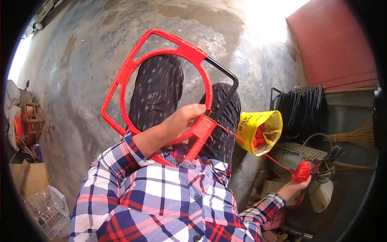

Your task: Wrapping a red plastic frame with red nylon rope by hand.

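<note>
My left hand (184, 119) grips a metal frame (122, 94) at its lower right, thumb on the rim. An inner ring sits inside an angular outer bar, mostly wrapped in red cord. One stretch of the bar (229, 97), at the right, is bare black. The frame is tilted above my knees. From the wrapped joint beside my left hand, a red strand (227, 131) runs tight down to the right. It reaches a red ball of cord (302, 172) in my right hand (296, 186), which is held out to the side. Some of the right fingers are hidden.
A yellow bucket (246, 126) with red cord (259, 136) inside stands right of my knees, close to the strand. Beyond it are stacked black metal frames (300, 107), a mesh basket (298, 153) and a broom (356, 135). A wire cage (48, 207) sits at lower left.
</note>
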Available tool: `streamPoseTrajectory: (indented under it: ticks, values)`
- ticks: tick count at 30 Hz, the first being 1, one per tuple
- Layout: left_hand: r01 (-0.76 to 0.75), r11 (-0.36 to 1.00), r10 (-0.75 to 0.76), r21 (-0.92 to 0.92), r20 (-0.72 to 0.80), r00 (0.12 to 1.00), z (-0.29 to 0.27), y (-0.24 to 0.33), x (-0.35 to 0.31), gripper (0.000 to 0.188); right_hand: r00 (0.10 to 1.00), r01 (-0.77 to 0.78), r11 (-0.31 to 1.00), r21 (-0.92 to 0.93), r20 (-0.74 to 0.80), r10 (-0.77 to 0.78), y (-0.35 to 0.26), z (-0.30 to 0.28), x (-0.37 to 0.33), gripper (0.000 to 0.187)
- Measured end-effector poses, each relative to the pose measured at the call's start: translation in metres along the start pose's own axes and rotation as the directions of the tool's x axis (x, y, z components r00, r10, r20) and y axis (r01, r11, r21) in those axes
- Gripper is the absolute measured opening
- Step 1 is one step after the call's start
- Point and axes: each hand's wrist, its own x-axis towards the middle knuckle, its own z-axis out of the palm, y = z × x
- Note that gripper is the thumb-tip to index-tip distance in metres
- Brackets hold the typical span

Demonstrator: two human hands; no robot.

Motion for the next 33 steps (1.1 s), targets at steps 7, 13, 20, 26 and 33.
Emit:
streamPoseTrajectory:
  ticks: [7, 13, 20, 26, 33]
  values:
    - [0.014, 0.999, -0.015, -0.047, -0.018, 1.0, 0.01, 0.008, -0.005, 0.046, 0.946, -0.061, 0.939, -0.337, 0.281, 0.162, 0.081, 0.15, -0.08, 0.055]
    - [0.052, 0.973, -0.014, -0.225, 0.166, 0.986, 0.025, 0.009, -0.009, 0.061, 0.444, 0.607, 0.394, -0.69, 0.705, 0.552, 0.145, 0.283, -0.094, 0.054]
    - [-0.051, 0.993, 0.049, -0.107, -0.025, 0.998, 0.016, 0.005, -0.002, 0.036, 0.751, -0.153, 0.877, -0.456, 0.523, 0.403, 0.163, 0.295, -0.072, 0.052]
    - [-0.39, 0.469, 0.742, 0.792, -0.115, 0.66, 0.027, -0.003, -0.009, 0.036, 0.583, 0.797, 0.307, -0.521, 0.797, -0.162, 0.163, 0.318, -0.078, 0.057]
    - [-0.588, -0.094, 0.753, 0.803, 0.444, 0.485, 0.036, 0.005, -0.02, 0.052, 0.591, 0.683, 0.59, -0.43, 0.801, -0.1, 0.176, 0.34, -0.085, 0.052]
